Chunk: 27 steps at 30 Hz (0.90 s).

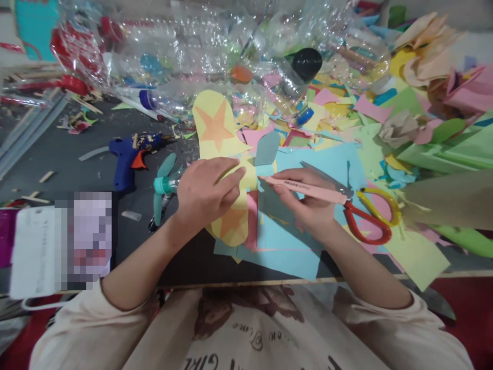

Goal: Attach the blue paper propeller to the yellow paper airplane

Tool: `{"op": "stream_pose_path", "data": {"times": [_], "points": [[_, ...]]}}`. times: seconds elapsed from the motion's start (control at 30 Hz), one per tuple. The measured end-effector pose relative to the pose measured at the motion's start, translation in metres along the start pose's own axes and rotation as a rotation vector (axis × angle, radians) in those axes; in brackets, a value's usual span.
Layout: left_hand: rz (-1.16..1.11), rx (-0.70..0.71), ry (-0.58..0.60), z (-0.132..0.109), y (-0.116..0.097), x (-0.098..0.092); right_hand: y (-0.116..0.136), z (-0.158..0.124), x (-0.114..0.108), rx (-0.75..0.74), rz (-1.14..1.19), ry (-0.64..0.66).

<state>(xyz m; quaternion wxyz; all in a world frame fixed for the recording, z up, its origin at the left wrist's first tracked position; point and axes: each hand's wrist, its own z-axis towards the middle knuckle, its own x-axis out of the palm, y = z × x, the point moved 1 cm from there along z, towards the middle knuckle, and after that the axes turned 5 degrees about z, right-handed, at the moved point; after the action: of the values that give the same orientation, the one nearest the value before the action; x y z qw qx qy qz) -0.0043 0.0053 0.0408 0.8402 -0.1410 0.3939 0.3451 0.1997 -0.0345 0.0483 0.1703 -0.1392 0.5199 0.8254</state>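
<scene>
A craft plane made from a plastic bottle lies before me, with long yellow paper wings [200,121] that carry orange stars [217,126]. At its left end is a teal propeller [165,169] on a teal cap [162,185]. An upright grey-blue paper fin [267,148] stands at its right end. My left hand [210,187] is closed over the plane's body, hiding most of it. In the fingers of my right hand [308,200] is a pale pink marker [308,189], its tip at the plane's right end, close below the fin. Blue paper [287,241] lies underneath.
Scissors with red and yellow handles [367,223] lie right of my right hand. A blue glue gun [129,154] lies left, above a phone [92,236] and a white device [33,252]. Plastic bottles [185,51] and coloured paper scraps [408,110] crowd the back and right.
</scene>
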Motion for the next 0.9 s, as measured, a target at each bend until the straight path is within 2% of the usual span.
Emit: {"op": "stream_pose_path", "data": {"times": [0.4,0.9], "points": [[0.002,-0.006,0.02,0.0003,0.0014,-0.0014,-0.0013,-0.0016,-0.0024,0.059,0.07,-0.09],[-0.019,-0.016,0.013,-0.0002,0.0014,-0.0013,-0.0081,-0.0029,-0.0071,0.025,0.073,-0.172]]}}
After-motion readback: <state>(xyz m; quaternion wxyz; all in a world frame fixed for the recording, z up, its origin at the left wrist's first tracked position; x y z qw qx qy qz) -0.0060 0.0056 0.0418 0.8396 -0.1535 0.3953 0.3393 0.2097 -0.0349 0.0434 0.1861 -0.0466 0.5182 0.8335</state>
